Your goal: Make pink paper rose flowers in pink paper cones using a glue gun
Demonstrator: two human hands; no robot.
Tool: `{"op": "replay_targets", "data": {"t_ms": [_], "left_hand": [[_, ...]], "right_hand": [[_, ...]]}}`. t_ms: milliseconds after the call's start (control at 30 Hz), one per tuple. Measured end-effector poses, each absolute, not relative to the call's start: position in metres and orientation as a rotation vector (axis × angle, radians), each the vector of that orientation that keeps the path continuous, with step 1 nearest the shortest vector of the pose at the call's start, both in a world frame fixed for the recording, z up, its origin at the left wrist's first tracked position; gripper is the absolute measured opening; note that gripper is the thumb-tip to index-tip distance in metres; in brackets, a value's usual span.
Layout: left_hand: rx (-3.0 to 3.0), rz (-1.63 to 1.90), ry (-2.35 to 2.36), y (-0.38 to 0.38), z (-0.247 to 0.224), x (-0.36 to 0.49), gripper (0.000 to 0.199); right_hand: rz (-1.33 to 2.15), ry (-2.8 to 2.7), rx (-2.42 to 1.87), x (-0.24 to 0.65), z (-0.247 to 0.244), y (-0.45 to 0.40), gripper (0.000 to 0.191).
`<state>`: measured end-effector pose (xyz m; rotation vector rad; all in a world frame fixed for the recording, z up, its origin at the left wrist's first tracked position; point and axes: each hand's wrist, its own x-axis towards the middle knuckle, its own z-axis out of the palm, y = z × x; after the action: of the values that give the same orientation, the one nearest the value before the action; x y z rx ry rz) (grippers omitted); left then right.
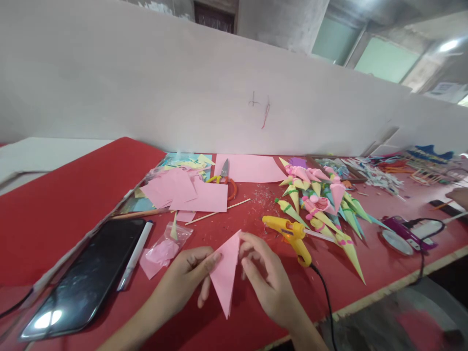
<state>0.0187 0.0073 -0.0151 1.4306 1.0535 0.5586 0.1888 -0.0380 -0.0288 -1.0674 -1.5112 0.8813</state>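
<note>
A pink paper folded to a point (pixel 226 278) hangs tip down between my hands, above the red table. My left hand (pixel 197 273) pinches its left side, with the thumb on the front face. At its upper right corner is my right hand (pixel 261 273), fingers curved, the index fingertip touching the paper's top edge. Just right of that hand lies a yellow glue gun (pixel 290 234) with its black cord running toward the front edge. A small clear bag (pixel 170 243) with pink paper rests beyond my left hand.
Pink sheets (pixel 183 190), scissors (pixel 224 175) and a thin stick (pixel 219 211) lie behind. On the left are a black phone (pixel 91 273) and a pen (pixel 135 256). Paper cones (pixel 321 200) pile up at right, near a purple device (pixel 405 234). Another person's hand (pixel 458 197) shows far right.
</note>
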Motion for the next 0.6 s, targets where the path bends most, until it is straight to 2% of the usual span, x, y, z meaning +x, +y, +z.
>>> {"op": "replay_targets", "data": {"t_ms": [233, 600], "left_hand": [[1.359, 0.606, 1.014, 0.006, -0.017, 0.018, 0.043], [1.326, 0.648, 0.982, 0.004, -0.016, 0.019, 0.04]], "right_hand": [[0.904, -1.78, -0.988, 0.193, -0.018, -0.04, 0.059], [0.839, -1.763, -1.013, 0.197, -0.016, -0.039, 0.047]]}}
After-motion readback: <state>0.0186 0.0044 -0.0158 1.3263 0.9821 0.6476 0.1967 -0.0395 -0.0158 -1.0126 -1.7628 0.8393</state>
